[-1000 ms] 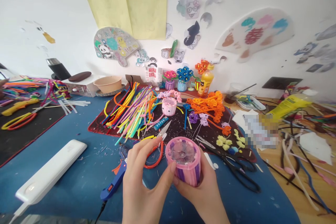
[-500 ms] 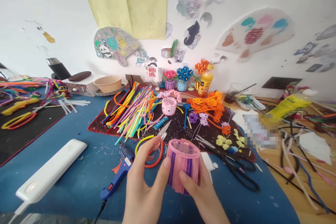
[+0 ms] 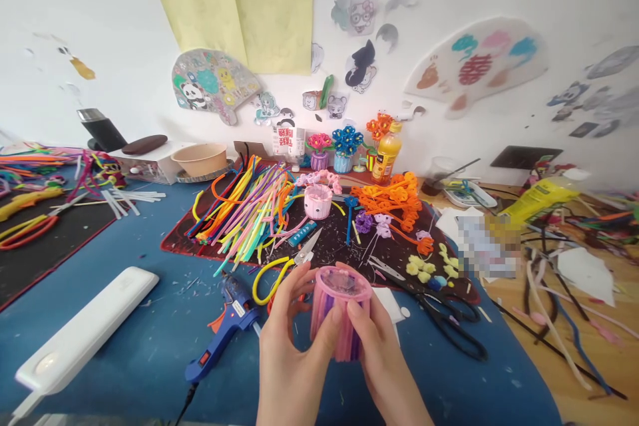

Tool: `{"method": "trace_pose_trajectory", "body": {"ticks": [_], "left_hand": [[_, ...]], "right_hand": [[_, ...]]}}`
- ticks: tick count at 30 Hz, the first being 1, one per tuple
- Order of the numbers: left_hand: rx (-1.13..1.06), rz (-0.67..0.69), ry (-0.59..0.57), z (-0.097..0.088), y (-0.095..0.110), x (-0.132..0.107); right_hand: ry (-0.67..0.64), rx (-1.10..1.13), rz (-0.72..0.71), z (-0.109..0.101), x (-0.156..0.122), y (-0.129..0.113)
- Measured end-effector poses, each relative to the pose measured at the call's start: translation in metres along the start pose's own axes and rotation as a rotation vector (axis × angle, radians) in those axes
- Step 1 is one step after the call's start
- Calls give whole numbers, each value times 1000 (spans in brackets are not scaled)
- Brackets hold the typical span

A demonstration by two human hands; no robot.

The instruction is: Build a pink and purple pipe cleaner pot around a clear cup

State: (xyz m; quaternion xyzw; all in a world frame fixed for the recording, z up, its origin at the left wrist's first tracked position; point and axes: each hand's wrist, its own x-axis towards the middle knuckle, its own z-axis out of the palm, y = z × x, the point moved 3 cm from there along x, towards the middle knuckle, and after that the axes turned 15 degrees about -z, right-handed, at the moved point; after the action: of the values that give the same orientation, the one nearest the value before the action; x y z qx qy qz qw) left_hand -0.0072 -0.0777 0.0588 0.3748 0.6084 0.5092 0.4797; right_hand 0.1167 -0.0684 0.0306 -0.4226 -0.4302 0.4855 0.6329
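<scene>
A small round pot covered in pink and purple pipe cleaners (image 3: 343, 286) is held upright between both hands, above the blue table mat. My left hand (image 3: 299, 346) grips its left side, the thumb pressed on the front and the fingers curled behind. On the right side my right hand (image 3: 382, 346) is closed around it, thumb also on the front. Inside the rim the pot looks dark and shiny. Left of my hands lies a blue hot glue gun (image 3: 222, 329). Yellow-handled scissors (image 3: 282, 273) lie just beyond my left fingers, partly hidden.
Black scissors (image 3: 449, 316) lie to the right. Behind are a pipe cleaner bundle (image 3: 249, 213), a pale pink pot with a face (image 3: 317, 203), orange pipe-cleaner pieces (image 3: 389, 200) and a juice bottle (image 3: 387, 156). A white oblong device (image 3: 90, 329) lies left.
My left hand has closed in against the pot, its thumb now on the front. The pot has turned slightly and shifted a little left in view.
</scene>
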Motion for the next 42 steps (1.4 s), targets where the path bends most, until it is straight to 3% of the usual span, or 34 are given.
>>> {"method": "trace_pose_trajectory", "body": {"ticks": [3, 8, 16, 27, 42], "left_hand": [[15, 0, -11, 0, -1, -1], [-48, -6, 109, 9, 5, -7], [-65, -36, 117, 13, 8, -8], [-42, 11, 142, 15, 6, -10], [13, 40, 160, 15, 12, -17]], "right_hand": [[14, 55, 5, 2, 1, 2], [21, 89, 14, 3, 0, 1], [-69, 95, -5, -1, -1, -5], [-44, -78, -40, 0, 0, -15], [-30, -147, -153, 0, -1, -18]]}}
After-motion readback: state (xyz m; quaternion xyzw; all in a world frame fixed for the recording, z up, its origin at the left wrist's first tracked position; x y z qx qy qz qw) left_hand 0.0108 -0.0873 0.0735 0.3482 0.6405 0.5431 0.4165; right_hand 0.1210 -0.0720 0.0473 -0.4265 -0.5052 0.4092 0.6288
